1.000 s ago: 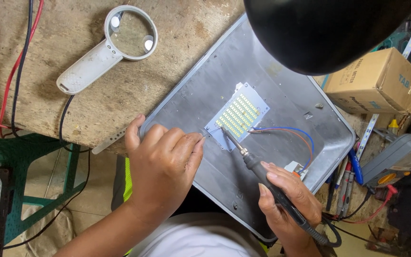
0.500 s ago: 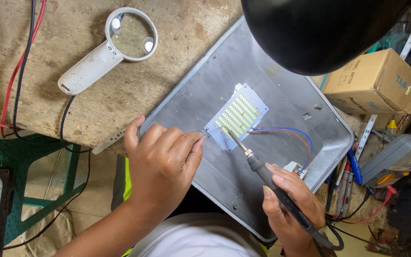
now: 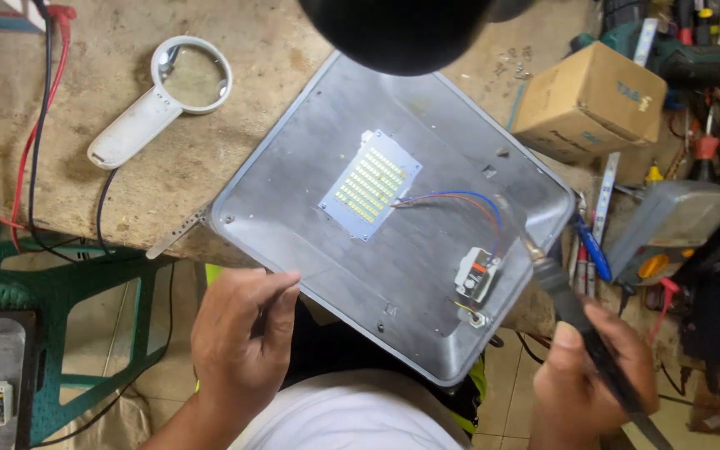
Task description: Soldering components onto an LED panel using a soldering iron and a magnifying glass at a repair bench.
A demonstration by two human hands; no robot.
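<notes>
The soldering iron [image 3: 581, 321], which half a second before had its tip at the LED board [image 3: 372, 185] in the middle of the metal lamp tray [image 3: 293, 150], was now drawn back past the tray's near right edge, gripped in the right hand [image 3: 589, 379]. The left hand [image 3: 239, 337] had also come off the board, fingers [image 3: 272, 287] loosely curled and holding nothing at the tray's near left rim. The board lay uncovered.

We count one grey metal lamp housing [image 3: 427, 275] at centre frame, with one LED panel [image 3: 372, 184] on it. One magnifying glass [image 3: 157, 102] lies upper left, one cardboard box [image 3: 589, 104] upper right, one green stool [image 3: 60, 292] lower left. We see two hands and one soldering iron [image 3: 581, 321].
</notes>
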